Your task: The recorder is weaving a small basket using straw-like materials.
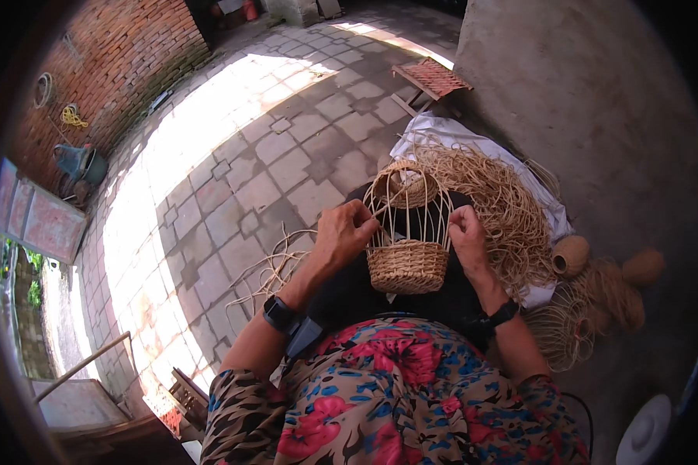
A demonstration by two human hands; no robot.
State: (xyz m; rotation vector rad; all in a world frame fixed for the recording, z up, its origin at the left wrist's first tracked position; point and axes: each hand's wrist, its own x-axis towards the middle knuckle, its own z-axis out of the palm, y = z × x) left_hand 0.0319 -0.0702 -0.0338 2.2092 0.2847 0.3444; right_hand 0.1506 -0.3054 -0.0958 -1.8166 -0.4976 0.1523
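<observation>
A partly woven wicker basket (407,267) stands over my lap, with a tight woven band at its near end. Bare upright stakes run from that band to a woven ring (415,191) at the far end. My left hand (343,234) is closed in a pinch at the left stakes, where a thin strand seems to pass from its fingertips across the gap. On the opposite side my right hand (469,236) pinches at the right stakes; its fingertips partly hide what they grip. Loose cane strands (275,260) trail out beside my left forearm.
To the right, a big heap of cane strands (496,201) lies on a white sheet (547,209). Several woven pieces, including a small round basket (570,256), sit beside it. A low slatted stool (433,77) stands ahead by the wall, on stone paving (279,147).
</observation>
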